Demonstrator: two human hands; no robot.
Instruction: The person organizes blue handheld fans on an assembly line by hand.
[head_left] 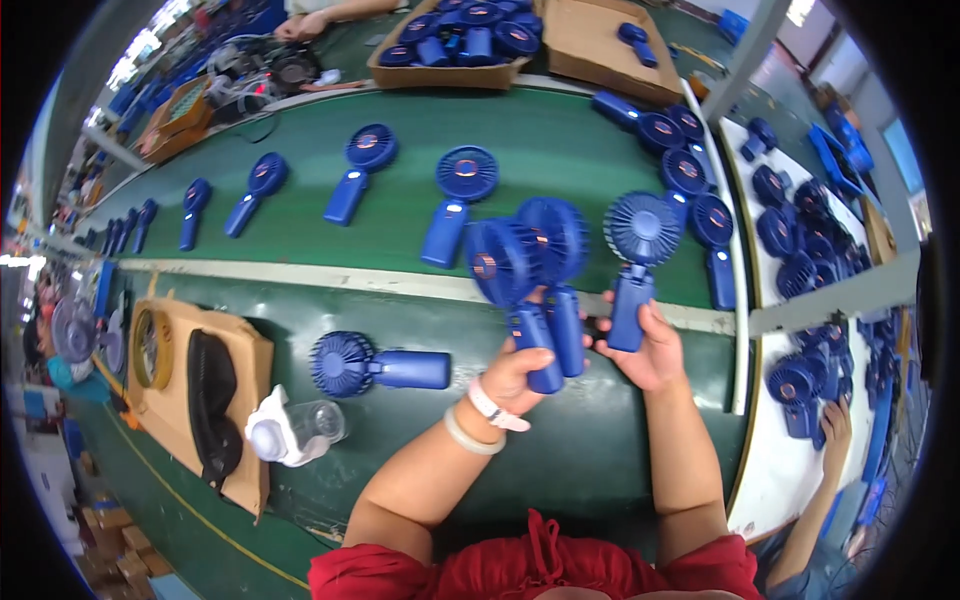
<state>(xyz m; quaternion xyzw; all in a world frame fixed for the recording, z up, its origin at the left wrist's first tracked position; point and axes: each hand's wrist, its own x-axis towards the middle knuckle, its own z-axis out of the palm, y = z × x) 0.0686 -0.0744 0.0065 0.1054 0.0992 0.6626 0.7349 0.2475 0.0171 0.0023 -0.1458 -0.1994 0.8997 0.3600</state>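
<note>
Two blue handheld fans are gripped together by their handles in my left hand (515, 378). The nearer fan (503, 262) overlaps the other fan (562, 240), with both heads upward. My right hand (655, 355) is wrapped around the handle of a third blue fan (643, 230), whose grille faces me. The hands are side by side above the near edge of the green belt. On the table to the left of my left hand lies another blue fan (345, 366), its handle pointing right.
Spaced fans (467, 175) lie along the green conveyor belt (310, 225), bunching at its right end. A cardboard tray (262, 380) holds a tape roll and a black curved item, beside a clear cup (325, 422). A co-worker's hand (836, 425) touches fans on the white table (790, 490).
</note>
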